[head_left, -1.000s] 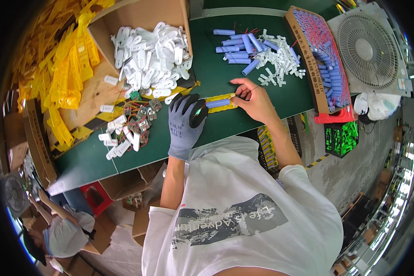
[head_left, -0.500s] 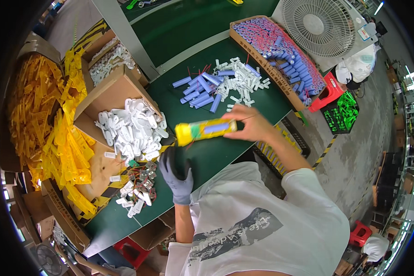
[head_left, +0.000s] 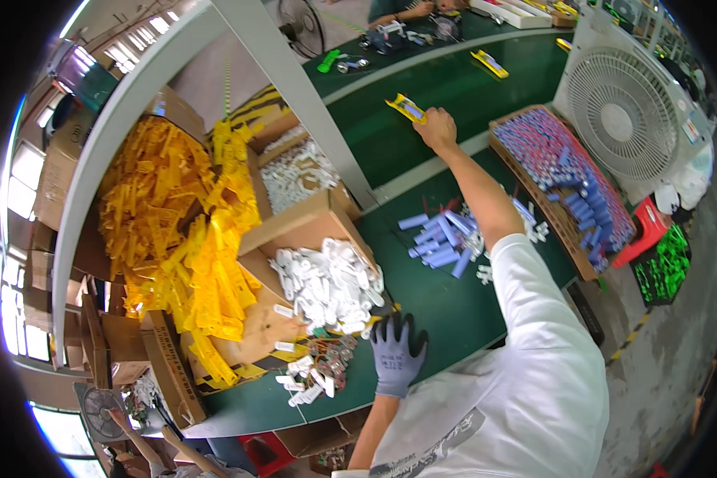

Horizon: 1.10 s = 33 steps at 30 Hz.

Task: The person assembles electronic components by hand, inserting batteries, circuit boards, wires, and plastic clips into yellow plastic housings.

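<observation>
My bare right hand (head_left: 437,129) reaches far out over the green belt (head_left: 374,127). Its fingers close on one end of a yellow plastic casing (head_left: 407,108) with a blue-violet battery cell inside. My left hand (head_left: 397,356), in a grey glove with dark fingertips, rests on the near edge of the green table with fingers spread and nothing in it. Beside it lie small circuit boards with red wires (head_left: 333,355) and several loose white plastic pieces (head_left: 304,382). Behind them, white plastic parts (head_left: 327,279) spill from a tipped cardboard box (head_left: 295,231).
Loose blue cells (head_left: 438,239) lie mid-table, near a carton of cells (head_left: 526,191) and a fan (head_left: 621,119). Yellow casings (head_left: 159,207) heap at left beside a grey post (head_left: 295,88). Another yellow casing (head_left: 490,64) lies on the belt. A person's arm (head_left: 410,12) shows across it.
My right hand has carried the yellow casing away from above the table, forward to the belt. My left hand has opened and spread. The view has swung toward the far side.
</observation>
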{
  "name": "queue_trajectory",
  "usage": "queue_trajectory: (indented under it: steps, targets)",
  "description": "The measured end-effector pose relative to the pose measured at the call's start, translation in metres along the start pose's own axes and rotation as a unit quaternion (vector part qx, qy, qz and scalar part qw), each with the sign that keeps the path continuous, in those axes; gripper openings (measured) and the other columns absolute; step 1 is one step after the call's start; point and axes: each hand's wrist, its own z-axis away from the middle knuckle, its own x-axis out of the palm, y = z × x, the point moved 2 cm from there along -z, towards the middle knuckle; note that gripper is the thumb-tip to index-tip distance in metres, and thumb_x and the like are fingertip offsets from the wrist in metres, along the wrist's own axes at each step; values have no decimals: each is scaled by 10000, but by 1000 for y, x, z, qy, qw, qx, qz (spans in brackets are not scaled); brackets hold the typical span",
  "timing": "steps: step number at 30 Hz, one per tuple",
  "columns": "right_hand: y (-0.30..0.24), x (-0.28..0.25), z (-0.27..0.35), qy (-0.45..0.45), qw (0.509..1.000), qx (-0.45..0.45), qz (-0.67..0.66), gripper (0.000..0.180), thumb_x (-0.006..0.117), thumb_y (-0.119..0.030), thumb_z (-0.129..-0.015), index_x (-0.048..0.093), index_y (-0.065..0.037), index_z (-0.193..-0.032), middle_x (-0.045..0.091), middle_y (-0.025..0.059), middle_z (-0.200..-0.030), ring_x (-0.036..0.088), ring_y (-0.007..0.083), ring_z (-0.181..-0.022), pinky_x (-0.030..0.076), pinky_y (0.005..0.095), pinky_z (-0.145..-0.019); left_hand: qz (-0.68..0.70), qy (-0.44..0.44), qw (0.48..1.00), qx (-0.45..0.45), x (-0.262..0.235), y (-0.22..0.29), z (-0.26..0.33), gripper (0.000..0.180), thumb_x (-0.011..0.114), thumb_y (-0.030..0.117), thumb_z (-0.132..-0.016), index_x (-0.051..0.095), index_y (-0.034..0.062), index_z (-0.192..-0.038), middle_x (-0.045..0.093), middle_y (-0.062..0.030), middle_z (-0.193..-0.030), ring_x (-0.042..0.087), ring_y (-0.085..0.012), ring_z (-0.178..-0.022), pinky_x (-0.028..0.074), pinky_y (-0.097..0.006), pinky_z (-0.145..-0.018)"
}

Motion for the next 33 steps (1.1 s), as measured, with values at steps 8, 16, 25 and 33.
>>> queue_trajectory:
  steps: [8,16,25,33]
  targets:
    - [-17,71,-22,0,994,108,12,500,798,-294,-696,567,-1,-1029,592,179,-1047,609,345,-981,523,434,-840,-14,-22,1000,14,7,2,1,527,706,366,-741,566,92,-1169,506,-178,-1199,466,-368,-1127,339,-554,-981]
    - [-45,17,-28,44,960,172,-215,526,739,-363,-743,621,5,-1100,629,191,-1079,624,323,-989,503,381,-844,-13,-52,999,-5,5,3,-3,530,681,373,-759,562,90,-1192,480,-225,-1226,439,-429,-1127,344,-559,-978]
    - [-233,-228,148,-179,689,-136,-689,274,548,-147,-885,575,6,-1111,632,69,-1051,580,135,-929,439,271,-815,20,-21,1000,-2,6,-2,-2,485,605,353,-827,570,44,-1198,492,-223,-1218,442,-416,-1145,330,-541,-1000]
    - [-261,-280,251,-300,421,-320,-793,540,475,-662,-880,555,-154,-1046,535,64,-913,504,192,-812,396,255,-641,37,12,998,50,-11,4,2,354,594,265,-845,570,45,-1121,533,-175,-1138,492,-368,-1069,384,-506,-951]
